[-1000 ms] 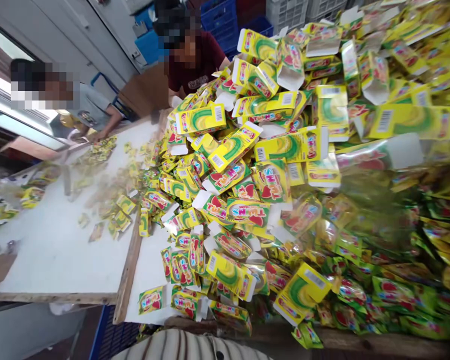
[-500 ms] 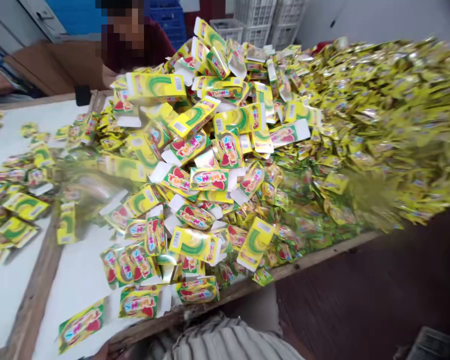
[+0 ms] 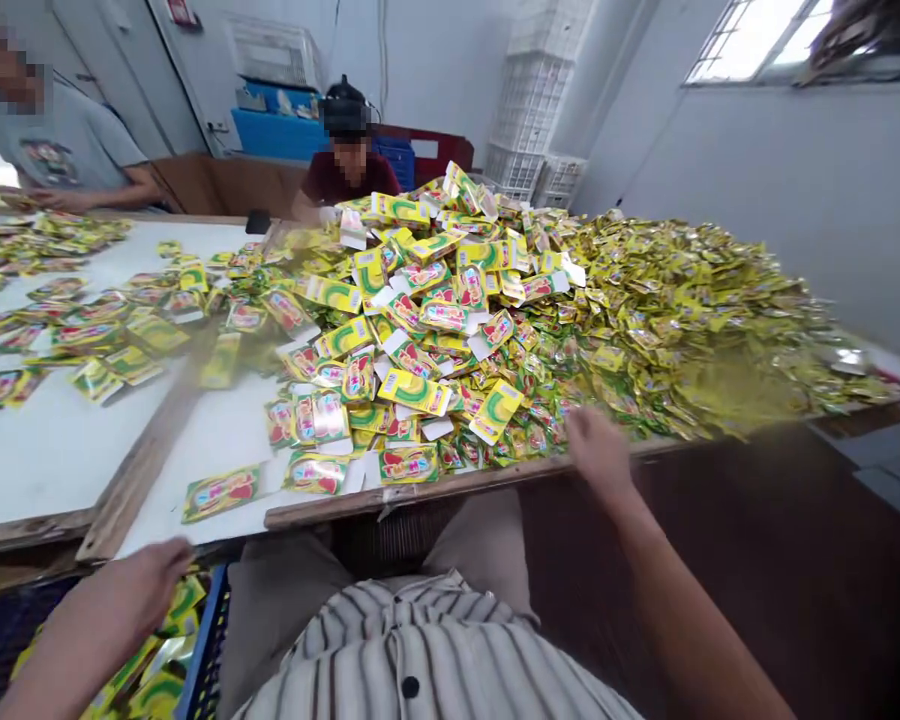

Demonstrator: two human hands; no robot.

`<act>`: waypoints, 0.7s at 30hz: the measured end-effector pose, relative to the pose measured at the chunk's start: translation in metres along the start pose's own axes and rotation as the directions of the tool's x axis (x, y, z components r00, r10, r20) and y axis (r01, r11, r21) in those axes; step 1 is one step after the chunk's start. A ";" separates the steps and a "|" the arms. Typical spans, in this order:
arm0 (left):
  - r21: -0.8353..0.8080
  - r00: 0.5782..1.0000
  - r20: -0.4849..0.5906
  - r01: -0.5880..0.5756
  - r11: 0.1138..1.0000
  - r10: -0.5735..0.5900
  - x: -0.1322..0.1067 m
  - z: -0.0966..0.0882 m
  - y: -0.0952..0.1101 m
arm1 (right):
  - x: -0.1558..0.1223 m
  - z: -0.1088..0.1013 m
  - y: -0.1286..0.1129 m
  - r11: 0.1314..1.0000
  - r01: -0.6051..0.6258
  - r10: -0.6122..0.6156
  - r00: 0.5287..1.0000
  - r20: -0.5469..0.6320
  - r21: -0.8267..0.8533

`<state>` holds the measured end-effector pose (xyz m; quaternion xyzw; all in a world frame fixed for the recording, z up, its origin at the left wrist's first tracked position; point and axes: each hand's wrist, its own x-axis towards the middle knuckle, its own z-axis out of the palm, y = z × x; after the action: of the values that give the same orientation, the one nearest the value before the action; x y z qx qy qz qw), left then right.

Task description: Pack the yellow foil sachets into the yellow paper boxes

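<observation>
My left hand [image 3: 157,582] is above the blue crate at the table's left front edge, its fingers drawn together; whatever is in them, if anything, is hidden. At the front edge of the small packet pile, my right hand [image 3: 598,448] has curled fingers, and its contents do not show. Small yellow-green packets [image 3: 645,330] spread thickly across the table's right side. Printed yellow-green cartons [image 3: 416,392], several with white flaps raised, are heaped in the middle. A single flat carton [image 3: 221,492] lies apart on the white tabletop, close to my left hand.
The blue crate [image 3: 199,640] below the table's edge contains yellow-green cartons. A wooden strip [image 3: 139,450] divides the white tabletop [image 3: 60,450]. Across the table, one person [image 3: 352,172] sits behind the heap; another [image 3: 82,140] is at the far left. White crates [image 3: 529,120] are stacked behind.
My view has tilted up and back, showing more of the room and the blue crate. Both my forearms now show, my right hand at the packets. The flat carton remains on the tabletop.
</observation>
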<state>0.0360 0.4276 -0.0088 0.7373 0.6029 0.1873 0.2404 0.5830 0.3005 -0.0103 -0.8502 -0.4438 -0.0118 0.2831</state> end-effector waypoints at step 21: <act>-0.588 0.977 -0.034 -0.190 0.786 0.211 0.067 0.123 0.136 | 0.077 0.035 -0.043 0.726 -0.029 0.221 0.956 -0.193 0.687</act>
<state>0.2282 0.4561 -0.0307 0.6895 0.4297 0.3763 0.4455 0.5887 0.3944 0.0018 -0.7074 -0.3172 0.0575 0.6290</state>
